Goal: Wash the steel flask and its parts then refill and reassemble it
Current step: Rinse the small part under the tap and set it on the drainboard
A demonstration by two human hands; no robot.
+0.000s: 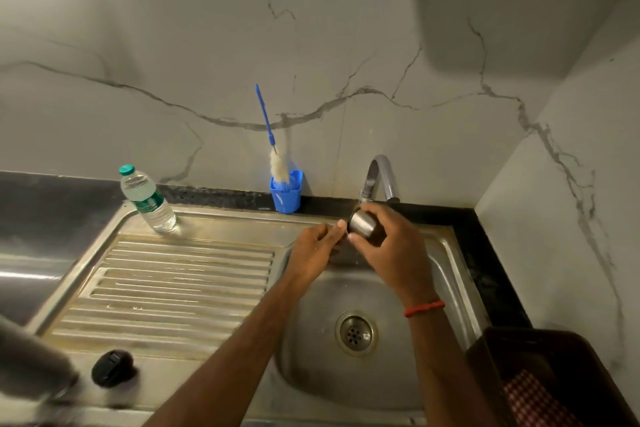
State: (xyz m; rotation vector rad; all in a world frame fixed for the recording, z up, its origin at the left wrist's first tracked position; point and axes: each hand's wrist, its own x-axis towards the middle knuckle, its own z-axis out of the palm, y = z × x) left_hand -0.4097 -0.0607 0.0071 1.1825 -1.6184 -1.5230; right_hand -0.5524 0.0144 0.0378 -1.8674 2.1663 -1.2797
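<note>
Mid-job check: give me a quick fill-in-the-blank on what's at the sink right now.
1. The right hand holds the steel cup just below the ____.
2. The bottle brush stands in a ____ holder.
3. The water bottle has a ____ cap.
4. The black lid lies to the ____ of the drain.

Missing words: tap; blue; green; left.

Water bottle (149, 199) label print illegible; no readable text.
</note>
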